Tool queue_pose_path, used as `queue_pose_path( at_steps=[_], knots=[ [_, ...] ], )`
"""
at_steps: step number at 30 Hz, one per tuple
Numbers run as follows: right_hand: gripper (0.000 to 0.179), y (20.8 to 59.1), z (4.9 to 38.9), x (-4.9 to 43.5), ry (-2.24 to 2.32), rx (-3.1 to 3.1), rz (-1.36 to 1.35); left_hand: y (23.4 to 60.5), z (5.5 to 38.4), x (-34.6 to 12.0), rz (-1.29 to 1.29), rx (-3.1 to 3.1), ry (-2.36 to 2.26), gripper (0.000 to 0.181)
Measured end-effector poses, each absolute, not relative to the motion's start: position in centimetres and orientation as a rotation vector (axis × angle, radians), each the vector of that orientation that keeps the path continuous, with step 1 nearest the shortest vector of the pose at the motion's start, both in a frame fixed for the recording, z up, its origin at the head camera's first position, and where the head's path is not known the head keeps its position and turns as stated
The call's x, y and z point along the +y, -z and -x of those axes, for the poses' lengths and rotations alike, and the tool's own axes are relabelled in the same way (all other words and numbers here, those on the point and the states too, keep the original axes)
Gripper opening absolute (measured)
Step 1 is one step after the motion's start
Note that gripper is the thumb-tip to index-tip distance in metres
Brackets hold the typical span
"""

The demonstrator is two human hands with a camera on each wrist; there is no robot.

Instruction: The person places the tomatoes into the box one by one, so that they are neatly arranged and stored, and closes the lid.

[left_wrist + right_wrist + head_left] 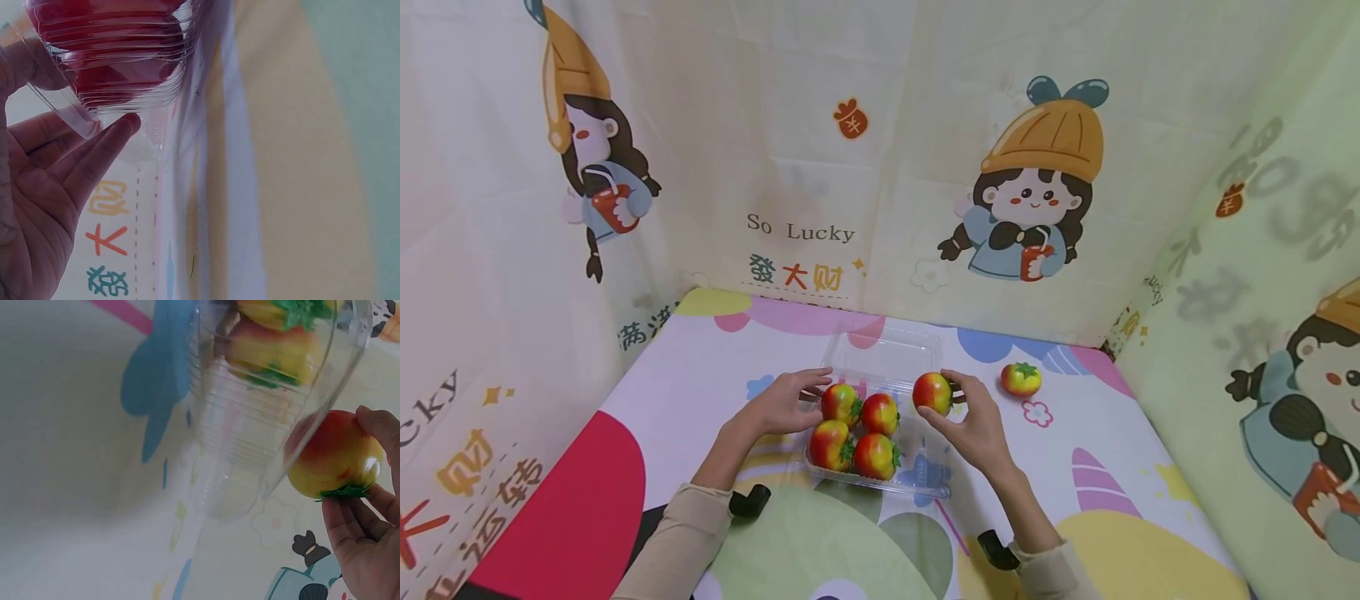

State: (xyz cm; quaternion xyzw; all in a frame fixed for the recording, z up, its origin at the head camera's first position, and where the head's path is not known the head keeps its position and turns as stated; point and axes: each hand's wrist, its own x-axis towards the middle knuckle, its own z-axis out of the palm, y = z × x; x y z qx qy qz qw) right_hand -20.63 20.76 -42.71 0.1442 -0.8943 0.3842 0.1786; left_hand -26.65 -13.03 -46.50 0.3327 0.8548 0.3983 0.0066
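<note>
A clear plastic box (934, 479) stands on the table with several red-and-yellow fruits with green leafy caps in its left part, one of them a front fruit (874, 457). My left hand (790, 402) is at the box's left side; in the left wrist view its thumb and fingers hold the box edge. My right hand (979, 425) holds another red-and-yellow fruit (932, 393) between thumb and fingers, above the box's right back part. In the right wrist view that fruit (337, 456) has its green cap towards the fingers, beside the box wall.
Farther right on the patterned table lies one more fruit (1021, 379) with a green cap. The box's clear lid (883, 352) is folded back behind it. Printed cloth walls (887, 167) enclose the table at the back and both sides.
</note>
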Motion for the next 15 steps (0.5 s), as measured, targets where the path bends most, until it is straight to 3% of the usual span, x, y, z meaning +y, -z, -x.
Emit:
queue_pose_path(
  at_steps=[15],
  knots=[
    [0.065, 44.4, 20.2, 20.2, -1.110, -2.564, -0.477, 46.4, 26.6, -13.0, -1.038, 2.671, -1.247, 0.066]
  ],
)
